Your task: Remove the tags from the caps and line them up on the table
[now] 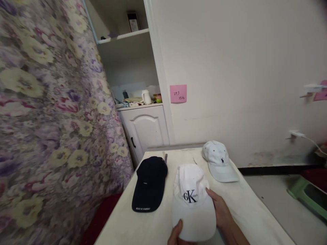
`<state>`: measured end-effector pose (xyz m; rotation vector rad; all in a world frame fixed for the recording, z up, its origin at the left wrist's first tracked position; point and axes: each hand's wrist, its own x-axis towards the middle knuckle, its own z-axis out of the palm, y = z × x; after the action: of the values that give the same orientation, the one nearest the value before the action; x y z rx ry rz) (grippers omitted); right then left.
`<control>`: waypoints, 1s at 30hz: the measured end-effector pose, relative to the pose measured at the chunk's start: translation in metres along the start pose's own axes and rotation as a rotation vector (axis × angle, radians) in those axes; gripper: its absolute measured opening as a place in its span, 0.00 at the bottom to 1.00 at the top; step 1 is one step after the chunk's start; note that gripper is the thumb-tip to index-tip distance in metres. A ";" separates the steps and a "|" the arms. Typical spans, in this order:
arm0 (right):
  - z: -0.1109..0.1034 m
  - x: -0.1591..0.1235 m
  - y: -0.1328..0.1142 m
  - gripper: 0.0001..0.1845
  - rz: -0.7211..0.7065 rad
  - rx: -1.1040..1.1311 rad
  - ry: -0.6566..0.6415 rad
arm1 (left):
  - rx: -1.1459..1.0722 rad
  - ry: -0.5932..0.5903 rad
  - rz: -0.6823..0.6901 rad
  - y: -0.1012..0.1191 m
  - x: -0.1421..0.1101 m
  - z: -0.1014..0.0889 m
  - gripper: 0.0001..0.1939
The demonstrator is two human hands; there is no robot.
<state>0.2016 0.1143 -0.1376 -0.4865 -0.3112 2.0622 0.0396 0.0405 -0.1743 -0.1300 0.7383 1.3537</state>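
Observation:
A white cap with a black "CK" logo point(191, 190) lies on the cream table point(143, 224), its brim toward me. My left hand point(176, 235) pinches the brim's near edge with the thumb on top; most of the hand is out of frame. My right hand point(221, 211) grips the cap's right side where crown meets brim, fingers curled against it. A dark navy cap point(150, 183) lies to the left of the white one. A pale grey-white cap with a small dark emblem point(219, 160) lies at the back right.
A floral curtain point(51, 119) hangs close on the left. A white cabinet point(144, 127) with a jug and clutter on top stands behind the table. A pink note point(178, 93) is stuck on the wall. A green stool point(308, 195) sits on the floor at right.

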 end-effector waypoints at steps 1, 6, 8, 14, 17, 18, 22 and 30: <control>0.001 -0.002 -0.001 0.18 0.026 -0.013 -0.003 | 0.042 -0.036 -0.015 0.010 -0.002 0.003 0.37; 0.003 -0.010 -0.004 0.23 0.121 -0.070 -0.005 | 0.172 -0.112 0.033 0.051 0.001 0.015 0.31; 0.003 -0.012 -0.003 0.25 0.115 -0.078 -0.001 | 0.184 -0.131 0.038 0.057 0.007 0.017 0.31; 0.000 -0.009 -0.003 0.20 -0.022 -0.071 0.043 | 0.225 -0.208 -0.004 0.052 0.021 0.021 0.34; -0.002 -0.006 -0.004 0.18 -0.095 -0.075 0.086 | 0.236 -0.270 -0.033 0.053 0.024 0.021 0.34; -0.002 -0.005 -0.004 0.18 -0.106 -0.078 0.099 | 0.240 -0.288 -0.043 0.054 0.025 0.021 0.34; -0.002 -0.005 -0.004 0.18 -0.129 -0.080 0.150 | 0.264 -0.253 -0.028 0.059 0.027 0.024 0.35; -0.002 -0.003 -0.005 0.18 -0.211 -0.045 0.210 | 0.278 -0.147 0.068 0.054 0.043 0.024 0.35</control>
<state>0.2071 0.1143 -0.1367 -0.6640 -0.2716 1.7857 0.0011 0.1011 -0.1618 0.2147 0.8036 1.2956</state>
